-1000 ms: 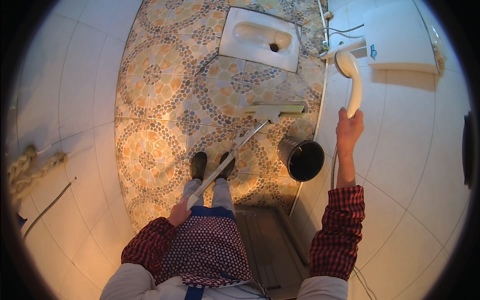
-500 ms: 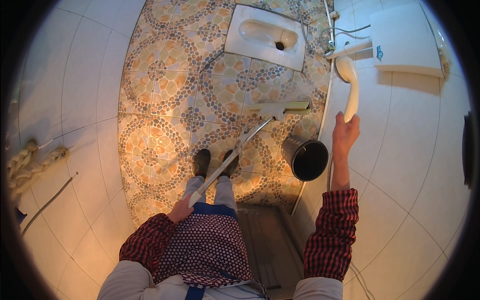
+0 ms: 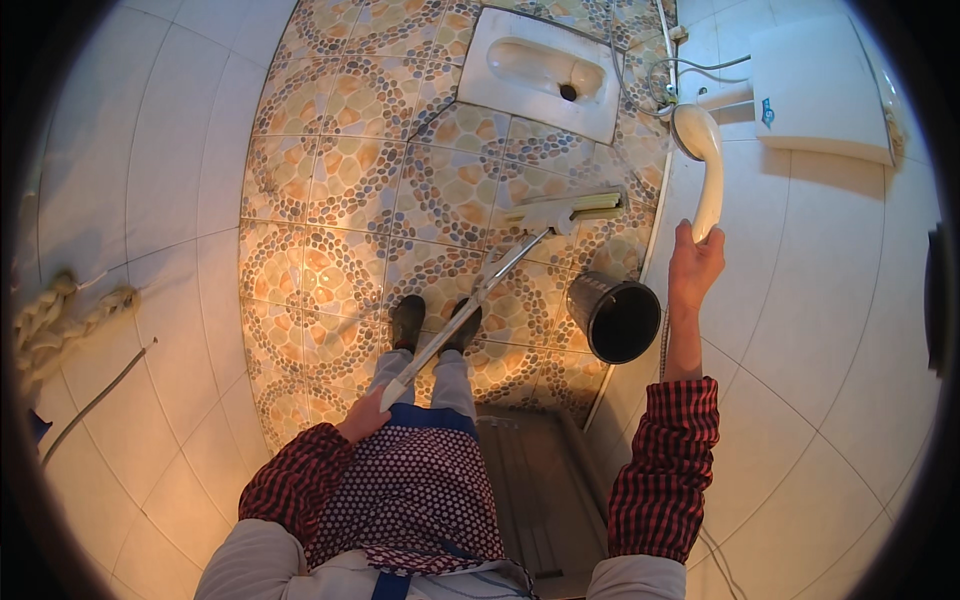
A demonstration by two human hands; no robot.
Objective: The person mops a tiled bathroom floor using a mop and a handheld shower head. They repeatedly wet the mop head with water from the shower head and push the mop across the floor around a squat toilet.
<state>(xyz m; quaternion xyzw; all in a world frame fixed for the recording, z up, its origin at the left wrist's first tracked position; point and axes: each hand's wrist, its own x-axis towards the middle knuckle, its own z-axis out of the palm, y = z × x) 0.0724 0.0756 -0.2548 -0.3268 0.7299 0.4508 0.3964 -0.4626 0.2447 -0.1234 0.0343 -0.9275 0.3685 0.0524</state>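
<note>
Showerhead (image 3: 711,175) of cream plastic stands upright in the right hand (image 3: 696,268), whose fingers are closed around the lower end of its handle, its round face turned toward the left; whether water is running from it cannot be made out. The left hand (image 3: 365,415), low in front of the body, is wrapped around the pale grip of a mop (image 3: 490,290), and the mop's pole slants away from it, up and to the right, across the dark shoes (image 3: 408,320) to a wide, flat head (image 3: 562,215) with yellowish edges. That head lies over the pebble-patterned floor (image 3: 345,190), between a white squat toilet (image 3: 480,90) and a round black bin (image 3: 592,300). The bin is near the mop head, close to the tiled wall (image 3: 760,260) on the right, and part of a ribbed hose (image 3: 664,345) shows between it and the right forearm. A white box (image 3: 825,90) is fixed higher on the same wall, beyond the showerhead. Red-and-black checked sleeves (image 3: 665,470) cover both forearms, a dotted apron (image 3: 400,485) hangs in front, and a brown ridged panel (image 3: 545,490) lies just to its right
</note>
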